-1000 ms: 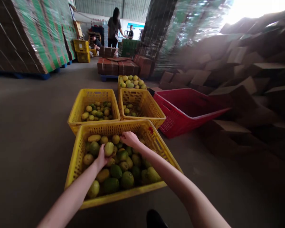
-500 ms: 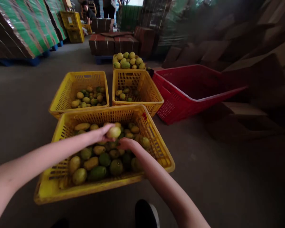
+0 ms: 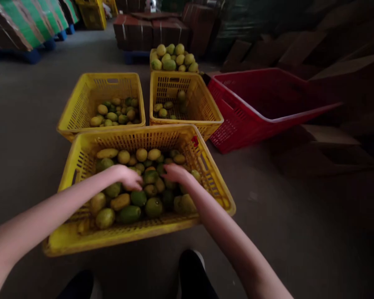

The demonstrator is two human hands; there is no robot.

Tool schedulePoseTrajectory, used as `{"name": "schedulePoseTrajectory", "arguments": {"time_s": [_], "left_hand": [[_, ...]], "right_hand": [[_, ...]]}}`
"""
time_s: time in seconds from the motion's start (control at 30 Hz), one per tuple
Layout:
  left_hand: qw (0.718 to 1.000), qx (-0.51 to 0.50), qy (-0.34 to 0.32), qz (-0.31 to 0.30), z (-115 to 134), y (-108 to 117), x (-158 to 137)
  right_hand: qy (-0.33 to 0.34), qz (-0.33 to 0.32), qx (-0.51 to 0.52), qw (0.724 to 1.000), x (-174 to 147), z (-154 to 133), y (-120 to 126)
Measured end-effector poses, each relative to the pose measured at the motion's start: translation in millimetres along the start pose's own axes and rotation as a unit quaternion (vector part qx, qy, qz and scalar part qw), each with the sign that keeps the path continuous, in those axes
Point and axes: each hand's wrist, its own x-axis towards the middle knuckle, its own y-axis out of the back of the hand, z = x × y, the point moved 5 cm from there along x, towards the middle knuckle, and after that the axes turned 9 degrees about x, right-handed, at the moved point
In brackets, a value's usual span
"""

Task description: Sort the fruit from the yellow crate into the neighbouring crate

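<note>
Fingers (image 3: 138,182) within crate rim (image 3: 134,236); floor (image 3: 283,216) beside

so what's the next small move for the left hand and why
Probably lower the left hand onto the dark green fruit beside its fingertips: that fruit lies uncovered in the near crate, within easy reach, and no fruit clearly shows in the hand, though its palm is hidden.

Brown cartons (image 3: 132,32) on a blue pallet (image 3: 137,57), green-striped stack (image 3: 37,20) far left, cardboard (image 3: 302,50) right
</note>
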Motion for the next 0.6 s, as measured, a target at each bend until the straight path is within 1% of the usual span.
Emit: {"name": "schedulePoseTrajectory", "arguments": {"time_s": [0.03,0.07,0.1,0.17,0.2,0.27,0.37,0.47,0.53,0.57,0.6], "left_hand": [[0.999,0.025,0.021,0.022,-30.7,10.6,-2.9],[0.994,0.087,0.015,0.06,-52.7,22.3,-5.0],[0.986,0.144,0.011,0.08,-69.0,31.1,-5.8],[0.967,0.235,-0.007,0.096,-84.7,41.6,-3.1],[0.957,0.272,-0.016,0.099,-85.9,44.1,-0.3],[0.939,0.326,-0.035,0.106,-79.8,46.4,6.0],[0.926,0.356,-0.052,0.116,-65.4,50.8,11.7],[0.932,0.333,-0.066,0.126,-57.3,62.0,9.6],[0.94,0.308,-0.077,0.127,-55.0,68.7,4.9],[0.943,0.299,-0.077,0.123,-54.5,70.4,2.5],[0.945,0.298,-0.071,0.115,-54.3,70.5,0.3]], "right_hand": [[0.002,0.053,-0.048,0.997,-1.9,-3.8,13.6],[0.003,0.101,-0.09,0.991,-4.2,-7.9,26.9],[-0.002,0.13,-0.113,0.985,-6.2,-10.9,37.7],[-0.027,0.156,-0.14,0.977,-7.9,-13.1,52.8],[-0.043,0.157,-0.144,0.976,-7.5,-12.1,56.3],[-0.067,0.157,-0.151,0.974,-5.0,-8.1,56.8],[-0.102,0.157,-0.127,0.974,-0.8,2.2,46.1],[-0.119,0.174,-0.071,0.975,-1.7,9.6,33.9],[-0.105,0.169,-0.029,0.98,-4.0,9.8,25.9],[-0.094,0.141,0.018,0.985,-4.7,9.3,19.5],[-0.082,0.097,0.081,0.989,-5.4,8.3,11.6]]}}
